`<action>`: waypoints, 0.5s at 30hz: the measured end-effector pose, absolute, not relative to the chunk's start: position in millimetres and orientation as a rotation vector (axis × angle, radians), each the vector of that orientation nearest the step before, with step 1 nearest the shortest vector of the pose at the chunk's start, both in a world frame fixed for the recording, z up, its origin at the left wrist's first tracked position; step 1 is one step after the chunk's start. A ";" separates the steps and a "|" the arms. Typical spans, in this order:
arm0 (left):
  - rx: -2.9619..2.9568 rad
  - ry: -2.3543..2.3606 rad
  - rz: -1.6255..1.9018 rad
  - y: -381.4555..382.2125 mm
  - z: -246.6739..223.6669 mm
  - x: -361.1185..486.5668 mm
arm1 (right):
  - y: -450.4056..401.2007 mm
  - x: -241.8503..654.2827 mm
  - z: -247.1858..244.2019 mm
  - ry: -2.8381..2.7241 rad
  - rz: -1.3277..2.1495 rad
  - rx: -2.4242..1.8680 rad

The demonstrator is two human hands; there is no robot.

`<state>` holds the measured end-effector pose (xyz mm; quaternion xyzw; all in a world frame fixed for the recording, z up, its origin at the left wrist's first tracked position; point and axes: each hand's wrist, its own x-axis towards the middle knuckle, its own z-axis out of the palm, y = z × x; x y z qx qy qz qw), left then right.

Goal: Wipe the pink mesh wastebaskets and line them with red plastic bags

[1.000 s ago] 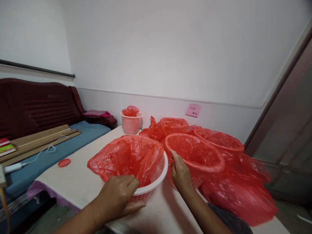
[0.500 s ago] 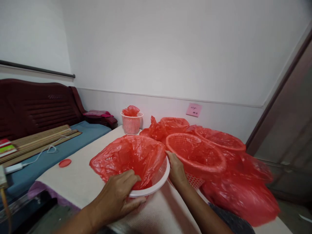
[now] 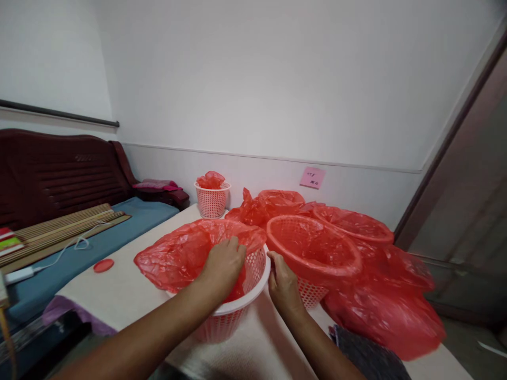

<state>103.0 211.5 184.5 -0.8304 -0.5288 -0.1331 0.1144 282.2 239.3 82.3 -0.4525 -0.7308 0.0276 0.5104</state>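
Observation:
A white-rimmed plastic basket (image 3: 259, 274) stands on the table, with a red plastic bag (image 3: 174, 256) spread in it and hanging over its far and left rim. The basket's right inner wall shows bare. My left hand (image 3: 225, 264) reaches over the basket with fingers curled down on the bag, fingertips partly hidden. At the basket's right rim, my right hand (image 3: 283, 282) grips the edge between thumb and fingers. Just right of it, a second basket (image 3: 311, 293) is lined with a red bag folded over its rim.
More red-bagged baskets (image 3: 356, 224) crowd the right side. A small pink basket (image 3: 212, 202) holds a crumpled bag by the wall. On the table (image 3: 130, 274) lies a red disc (image 3: 103, 265); dark cloth (image 3: 362, 351) sits at the near right edge. A wooden bench (image 3: 59, 169) stands left.
My left hand has left the near rim and moved up and right over the bag. The bag has shifted left, baring more of the basket's right wall. My right hand stays at the rim.

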 end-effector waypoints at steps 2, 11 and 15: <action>-2.424 -1.559 -0.409 213.2 180.0 102.1 | 239.4 287.0 85.0 -1.775 0.063 -1.095; -2.578 -1.426 -0.541 169.1 163.3 121.7 | 240.0 286.4 98.0 -1.782 0.044 -1.077; -2.544 -1.417 -0.520 166.2 153.4 127.2 | 240.8 287.0 108.5 -1.803 0.081 -1.071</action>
